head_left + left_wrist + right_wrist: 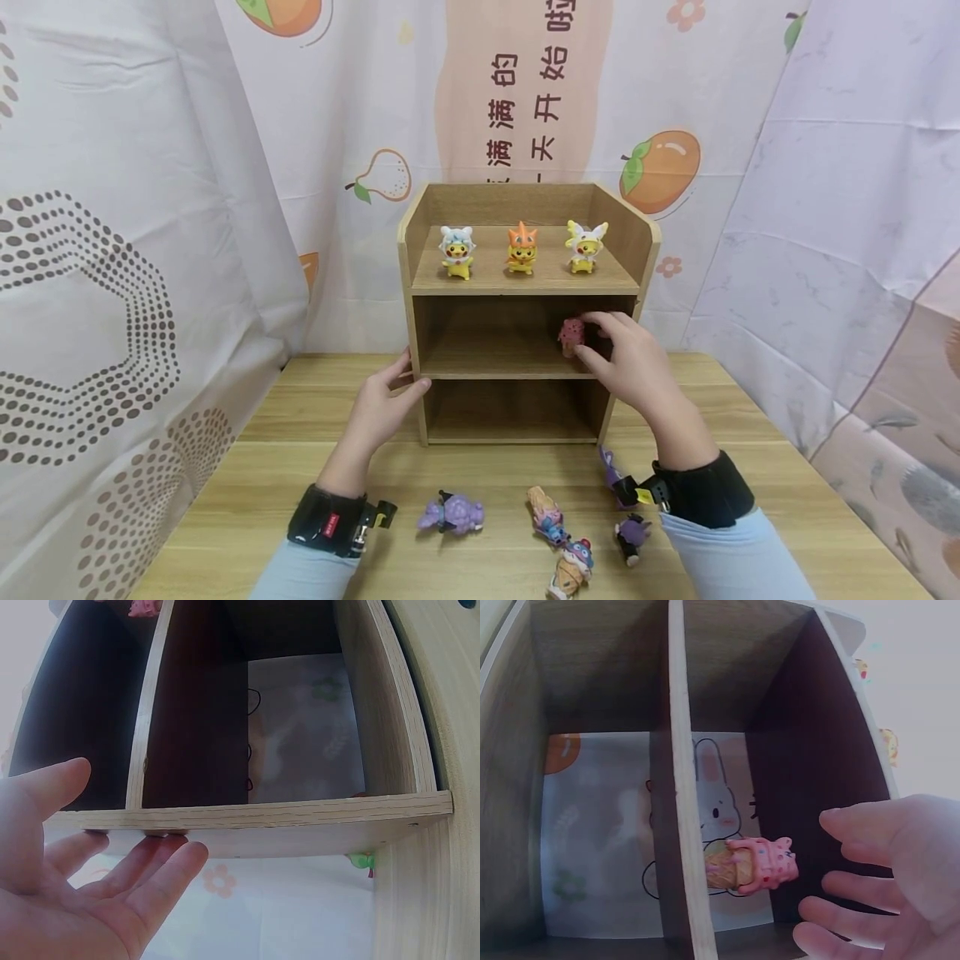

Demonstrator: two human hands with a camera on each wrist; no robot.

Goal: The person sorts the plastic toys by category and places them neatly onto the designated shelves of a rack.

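Observation:
A pink cat-like figurine on a waffle cone (pixel 761 866) stands on the middle shelf of a small wooden rack (pixel 525 374), near its right end. My right hand (pixel 633 354) is just to the right of it, and the right wrist view shows a gap between spread fingers and figurine. At the rack's left side, my left hand (pixel 384 406) touches the outer panel with nearly straight fingertips, its thumb by the front edge. On the top shelf stand three yellow figurines: one in a pale blue hood (pixel 457 252), one in orange (pixel 522 248) and one in white (pixel 585 247).
On the wooden table (pixel 255 500) before the rack lie a lilac figurine (pixel 457 513), two cone figurines (pixel 549 518) end to end, and a dark purple figurine (pixel 633 533). Another purple one (pixel 611 471) is partly behind the right wrist camera. Printed curtains (pixel 337 100) hang behind.

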